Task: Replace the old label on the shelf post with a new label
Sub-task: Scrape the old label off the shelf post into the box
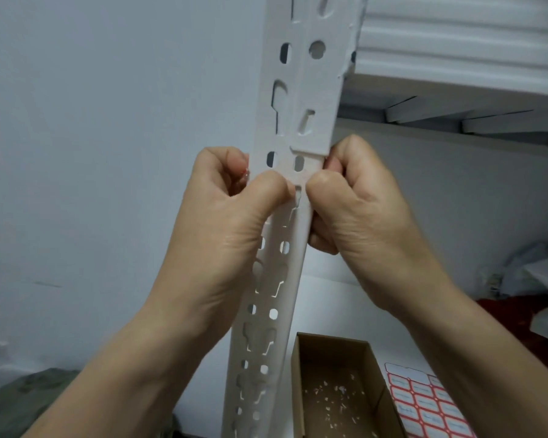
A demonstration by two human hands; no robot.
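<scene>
A white slotted shelf post runs upright through the middle of the view. My left hand and my right hand grip it from either side at mid height, thumbs pressed on its front face close together. A small bit of red and white shows between my left fingers at the post's left edge; I cannot tell whether it is label. A sheet of red-bordered labels lies at the bottom right.
An open cardboard box with small white paper scraps inside stands below the post. White foam sheets are stacked on the shelf at upper right. White bags and red cloth lie to the right. A pale wall fills the left.
</scene>
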